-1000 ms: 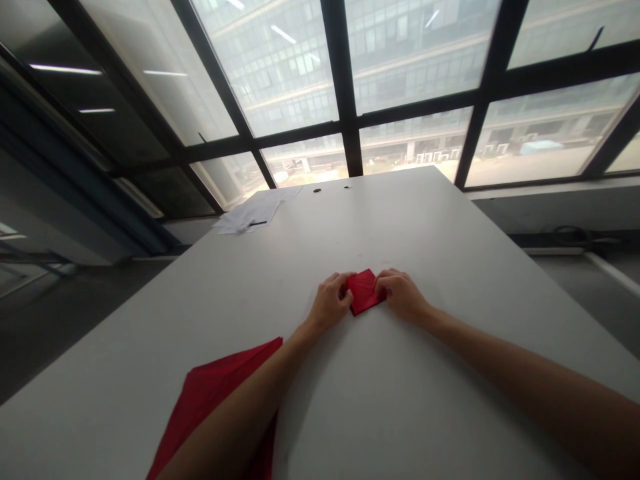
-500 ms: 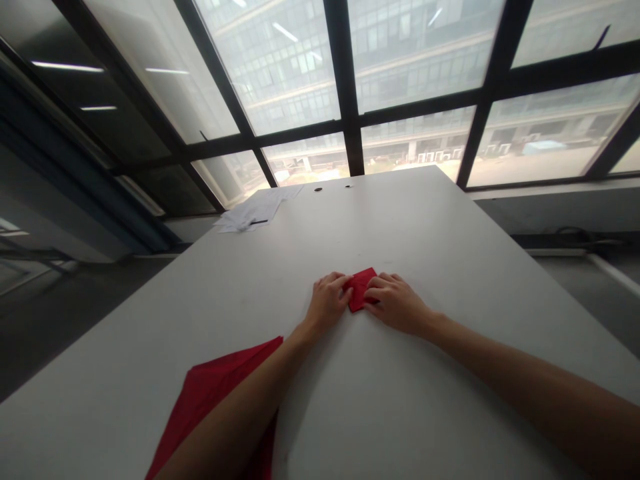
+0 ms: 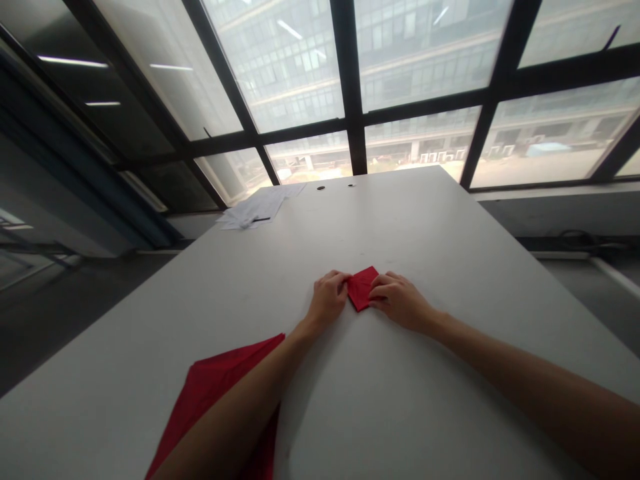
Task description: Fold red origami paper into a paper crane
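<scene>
A small piece of folded red paper (image 3: 361, 288) lies on the white table between my two hands. My left hand (image 3: 330, 293) pinches its left corner, fingers curled. On the other side, my right hand (image 3: 397, 300) grips the right edge with bent fingers, covering part of it. Crease lines show on the upper face of the folded paper. Under my left forearm rests a larger red sheet (image 3: 215, 383), partly hidden by the arm; it may be a stack.
The white table (image 3: 425, 227) stretches forward to a wall of dark-framed windows (image 3: 355, 120). White papers (image 3: 260, 203) lie at its far left, with a dark pen-like object (image 3: 261, 219) on them. Two small holes are near the far edge.
My fingers have drawn slightly apart, so more of the folded paper shows. The paper has turned a little. The view has shifted slightly.
</scene>
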